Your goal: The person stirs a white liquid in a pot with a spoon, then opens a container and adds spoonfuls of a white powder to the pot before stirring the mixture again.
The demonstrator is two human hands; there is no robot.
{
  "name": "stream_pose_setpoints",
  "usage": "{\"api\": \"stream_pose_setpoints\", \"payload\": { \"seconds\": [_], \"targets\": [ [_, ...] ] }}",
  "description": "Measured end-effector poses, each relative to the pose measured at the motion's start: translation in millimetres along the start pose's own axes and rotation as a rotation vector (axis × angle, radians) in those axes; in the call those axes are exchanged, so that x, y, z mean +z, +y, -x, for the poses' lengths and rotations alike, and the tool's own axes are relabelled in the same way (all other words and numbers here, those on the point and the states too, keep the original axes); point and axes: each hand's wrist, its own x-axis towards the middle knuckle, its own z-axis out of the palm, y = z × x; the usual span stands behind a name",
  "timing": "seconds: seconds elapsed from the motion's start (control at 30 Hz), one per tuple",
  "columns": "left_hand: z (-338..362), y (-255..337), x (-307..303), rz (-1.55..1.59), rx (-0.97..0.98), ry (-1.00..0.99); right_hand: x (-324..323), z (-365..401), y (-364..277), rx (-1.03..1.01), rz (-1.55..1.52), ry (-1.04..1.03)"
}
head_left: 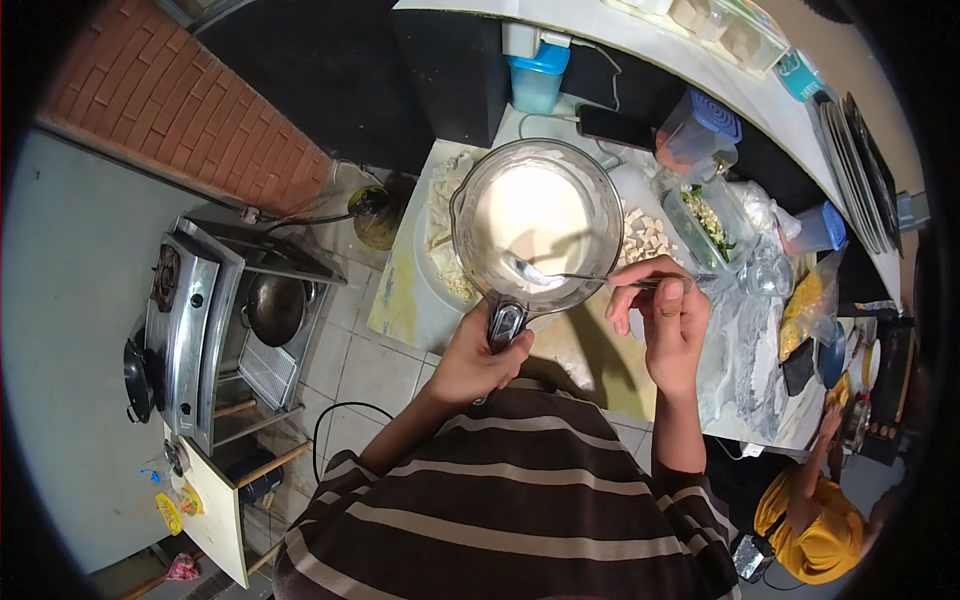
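My left hand (472,362) is wrapped round the dark handle of a saucepan (463,235), which is held over the counter in front of my chest. A creamy white batter-like liquid (530,200) fills much of the pan, lit brightly from above. Pinched in the fingers of my right hand (668,325) is a metal spoon (590,277). Its bowl is inside the pan at the near side, coated with the liquid. To the left, partly hidden by the pan, sits a plate (428,262) of pale shredded food. Pale diced cubes (650,238) lie to the right.
A clear container (712,225) with chopped greens stands right of the cubes, near a blue-lidded tub (700,130). A phone (612,127) lies behind. At left are a stove (185,330) and a wok (278,308). Another person in a yellow shirt (815,520) is at lower right.
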Motion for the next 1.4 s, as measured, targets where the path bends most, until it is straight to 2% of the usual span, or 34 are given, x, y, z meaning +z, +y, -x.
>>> {"api": "stream_pose_setpoints", "payload": {
  "seconds": [0.2, 0.37, 0.5, 0.57, 0.67, 0.73, 0.8, 0.83, 0.9, 0.93, 1.03, 1.07, 1.13, 1.37, 1.4],
  "targets": [
    [0.4, -2.5, -3.2, -0.033, -0.003, -0.020, -5.8, 1.0, 4.2, 0.013, 0.011, -0.010],
    [2.5, -3.9, 0.3, -0.013, -0.018, -0.031, -8.4, -9.9, 5.7, 0.056, 0.143, 0.059],
    [2.7, -3.6, 3.6, -0.050, -0.067, -0.015, -16.4, -16.8, 11.1, 0.060, 0.091, 0.035],
    [2.2, -6.3, 6.2, -0.093, -0.097, -0.002, -15.9, -18.3, 9.2, 0.121, -0.061, 0.122],
    [-0.3, -11.0, 11.3, -0.103, -0.071, 0.071, -21.4, -21.8, 9.2, 0.187, 0.060, 0.117],
    [-2.1, -11.5, 11.1, -0.145, -0.076, 0.080, -23.2, -26.3, 7.1, 0.160, 0.030, 0.113],
    [-3.6, -15.4, 9.4, -0.198, -0.079, 0.083, -23.4, -29.1, 1.4, 0.104, 0.351, 0.086],
    [-3.9, -17.4, 8.6, -0.246, -0.083, 0.091, -18.8, -30.5, -6.5, 0.103, 0.348, 0.092],
    [-4.5, -19.9, 9.2, -0.215, -0.073, 0.079, -4.8, -34.5, -25.1, -0.066, 0.680, 0.040],
    [-4.7, -21.1, 9.6, -0.178, -0.064, 0.070, -2.4, -35.2, -26.5, -0.066, 0.678, 0.044],
    [-6.3, -25.1, 10.5, -0.044, -0.018, 0.091, 0.7, -38.0, -30.7, -0.211, 0.867, -0.189],
    [-6.7, -24.6, 9.6, -0.044, -0.016, 0.091, -0.7, -39.1, -29.2, -0.213, 0.868, -0.189],
    [-7.3, -23.1, 8.5, -0.021, -0.037, 0.065, -6.4, -40.9, -23.1, -0.431, 0.986, -0.311],
    [-7.1, -16.2, 2.3, 0.011, -0.099, 0.029, -25.9, -49.4, -18.5, -0.450, 1.032, -0.394],
    [-7.4, -14.7, 2.4, 0.016, -0.099, 0.008, -27.3, -52.3, -17.6, -0.514, 1.033, -0.380]
  ]
}}
